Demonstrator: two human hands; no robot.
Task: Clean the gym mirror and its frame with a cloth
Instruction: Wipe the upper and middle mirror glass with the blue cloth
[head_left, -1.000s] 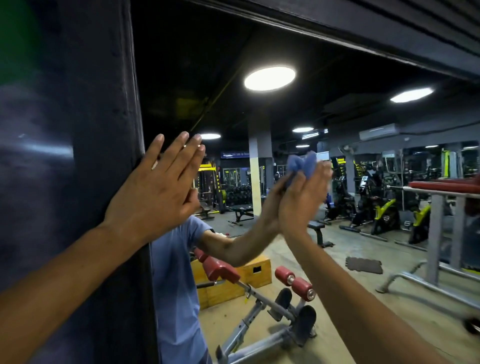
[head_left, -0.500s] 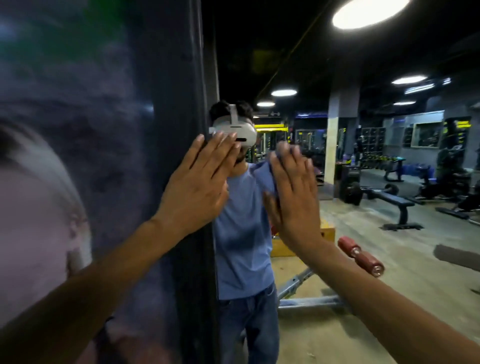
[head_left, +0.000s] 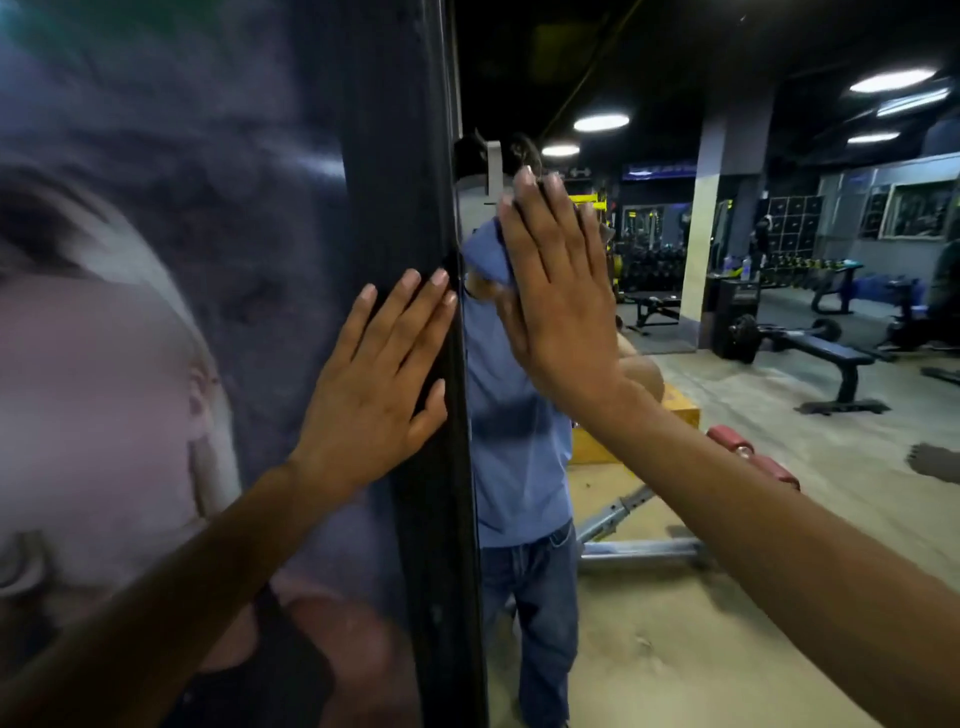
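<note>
Two hands lie flat against the wall, either side of the mirror's black frame (head_left: 441, 467). Left of that frame, the left hand (head_left: 374, 384) rests open, fingers straight, on a glossy printed poster (head_left: 156, 312), fingertips reaching the frame. Right of the frame, the right hand (head_left: 558, 291) presses straight-fingered on the mirror (head_left: 675, 623), with the blue cloth (head_left: 488, 254) trapped under its palm and peeking out toward the frame. Its forearm covers much of the glass, which reflects the person's blue shirt, benches (head_left: 826, 358), and ceiling lights (head_left: 601, 122).
</note>
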